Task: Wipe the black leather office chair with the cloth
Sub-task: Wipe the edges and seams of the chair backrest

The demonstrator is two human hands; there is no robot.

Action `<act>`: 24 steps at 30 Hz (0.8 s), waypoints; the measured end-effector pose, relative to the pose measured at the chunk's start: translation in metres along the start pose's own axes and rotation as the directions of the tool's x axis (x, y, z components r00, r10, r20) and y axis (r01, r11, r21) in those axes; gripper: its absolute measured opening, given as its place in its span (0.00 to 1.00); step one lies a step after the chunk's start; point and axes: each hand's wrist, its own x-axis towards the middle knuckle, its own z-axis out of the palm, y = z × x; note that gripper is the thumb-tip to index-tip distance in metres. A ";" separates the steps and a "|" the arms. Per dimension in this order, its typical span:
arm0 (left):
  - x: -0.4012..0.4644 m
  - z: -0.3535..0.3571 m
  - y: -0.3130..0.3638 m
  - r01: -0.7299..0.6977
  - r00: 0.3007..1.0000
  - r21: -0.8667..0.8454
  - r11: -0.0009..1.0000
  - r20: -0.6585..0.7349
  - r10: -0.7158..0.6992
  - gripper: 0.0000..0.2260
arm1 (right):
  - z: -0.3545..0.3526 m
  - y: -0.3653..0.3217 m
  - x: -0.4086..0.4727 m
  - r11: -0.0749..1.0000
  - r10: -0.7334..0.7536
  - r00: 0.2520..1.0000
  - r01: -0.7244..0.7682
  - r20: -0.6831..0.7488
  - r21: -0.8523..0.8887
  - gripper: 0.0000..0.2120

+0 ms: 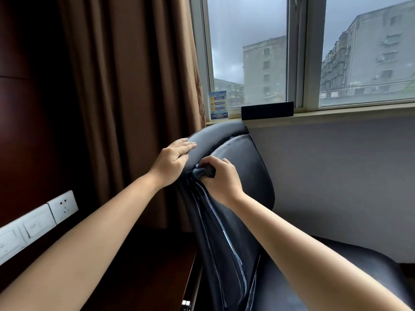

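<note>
The black leather office chair (244,167) fills the middle of the view, its backrest rising toward the window and its seat low at the right. My left hand (173,160) lies flat, fingers together, on the backrest's upper left edge. My right hand (221,178) is closed around a dark bunched cloth (205,171) and presses it into the seam between the backrest's side roll and its centre pad. Most of the cloth is hidden inside the fist.
A brown curtain (134,86) hangs left of the chair. A dark wood wall panel carries white sockets and switches (38,221) at lower left. On the windowsill stand a black box (267,110) and a small blue card (219,105). A grey wall lies behind the chair.
</note>
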 end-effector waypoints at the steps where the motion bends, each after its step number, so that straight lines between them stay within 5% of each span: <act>1: 0.000 0.001 -0.001 0.009 1.000 -0.022 1.000 -0.015 -0.010 0.17 | 0.000 0.000 -0.002 1.000 -0.028 0.999 0.028 0.028 -0.005 0.14; 6: 0.001 0.005 -0.001 0.018 0.998 -0.034 0.999 -0.065 -0.020 0.17 | -0.006 0.004 -0.011 0.991 -0.132 0.987 0.135 0.096 -0.023 0.14; 8: 0.001 0.006 -0.001 0.011 0.996 -0.026 1.000 -0.084 -0.013 0.16 | -0.005 0.005 -0.005 0.989 -0.128 0.992 0.127 -0.004 -0.073 0.11; 10: 0.001 0.007 -0.002 0.001 0.995 -0.023 1.000 -0.096 -0.003 0.16 | 0.001 0.003 0.003 1.000 0.000 0.986 0.005 -0.165 0.028 0.10; 13: 0.001 0.008 -0.002 0.002 0.993 -0.039 0.999 -0.114 -0.006 0.16 | 0.012 -0.006 -0.003 0.975 0.085 0.984 -0.049 -0.158 0.217 0.11; 17: 0.001 0.008 -0.002 0.015 0.992 -0.072 0.997 -0.123 -0.024 0.16 | 0.008 -0.001 -0.030 0.992 -0.101 0.995 0.103 -0.021 0.067 0.14; 20: 0.002 0.010 0.003 0.034 0.990 -0.096 0.995 -0.130 -0.047 0.16 | -0.009 0.007 -0.018 0.992 -0.072 0.996 0.076 0.045 -0.097 0.14; 24: 0.001 0.012 0.004 0.048 0.985 -0.124 0.991 -0.157 -0.068 0.16 | -0.014 0.009 -0.004 0.998 -0.004 0.991 0.013 -0.136 0.069 0.08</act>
